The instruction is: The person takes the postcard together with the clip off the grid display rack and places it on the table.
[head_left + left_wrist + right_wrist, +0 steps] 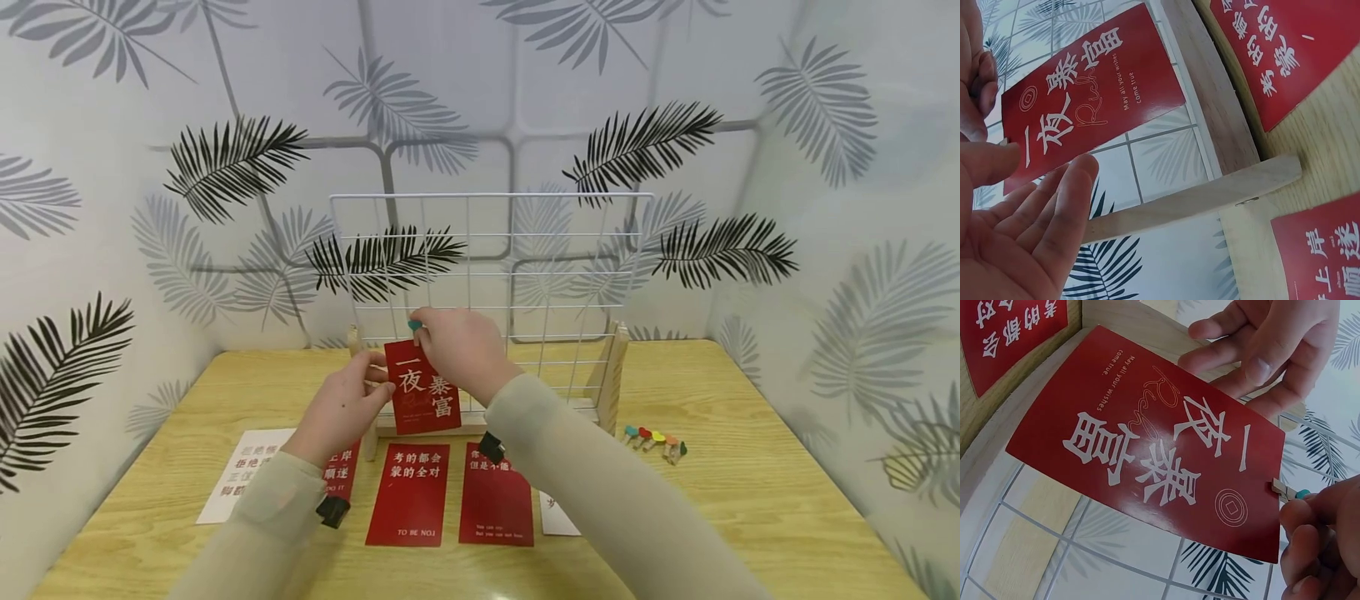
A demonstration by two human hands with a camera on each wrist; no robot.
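Observation:
A red card (422,387) with white characters stands at the lower left of a white wire grid (487,275). My right hand (468,346) pinches a small wooden clothespin (1283,491) with a teal top, its tip on the card's upper edge. At the card's left edge is my left hand (347,404), thumb and fingers spread, fingertips right at the edge. In the left wrist view the fingers (1063,219) reach along that edge. The right wrist view shows the card's face tilted, with the grid behind it.
Wooden feet (613,379) hold the grid up. Red cards (408,500) and a white card (240,479) lie in a row in front, partly under my forearms. Several clothespins with coloured tops (657,437) lie at the right. A leaf-patterned wall (825,208) is behind.

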